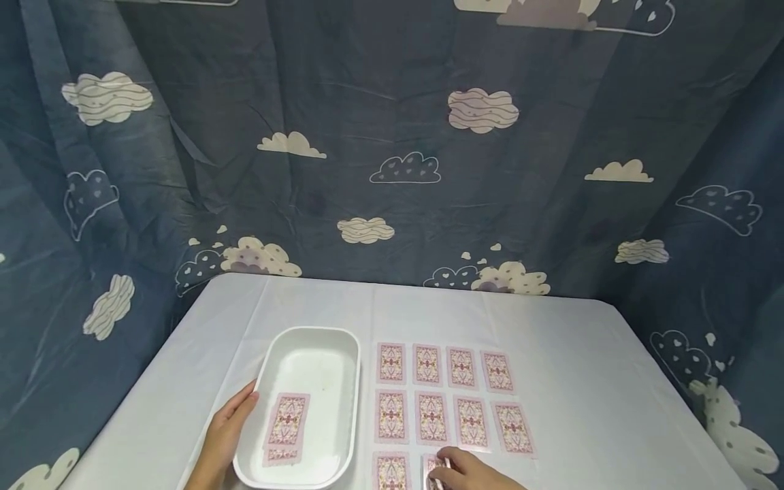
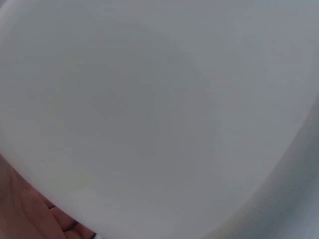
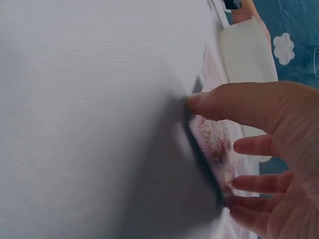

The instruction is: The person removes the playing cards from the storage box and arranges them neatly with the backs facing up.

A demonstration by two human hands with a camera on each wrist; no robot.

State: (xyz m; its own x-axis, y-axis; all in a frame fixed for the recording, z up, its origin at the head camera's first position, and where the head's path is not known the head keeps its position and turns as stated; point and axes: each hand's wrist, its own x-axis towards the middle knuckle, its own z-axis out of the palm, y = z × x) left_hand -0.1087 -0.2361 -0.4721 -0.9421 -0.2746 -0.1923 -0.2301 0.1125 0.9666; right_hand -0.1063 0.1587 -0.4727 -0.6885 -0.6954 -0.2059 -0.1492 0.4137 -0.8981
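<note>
At the left side of the white tray (image 1: 350, 408), my left hand (image 1: 222, 432) grips the rim. The left wrist view is mostly filled by the tray's pale surface, with curled fingers (image 2: 65, 221) at its lower left edge. Inside the tray lie two overlapping playing cards, the upper card (image 1: 288, 418) covering most of the lower card (image 1: 282, 456). My right hand (image 1: 471, 471) holds a patterned playing card (image 3: 214, 144) by its ends, between thumb and fingertips, low over the table. Whether it is one card or a stack, I cannot tell.
Right of the tray, several face-down cards (image 1: 431, 416) lie in rows on the white tablecloth (image 1: 582, 381). One card (image 1: 392, 471) lies just left of the right hand's card. A dark blue cloud-print curtain (image 1: 367, 102) hangs behind and beside the table.
</note>
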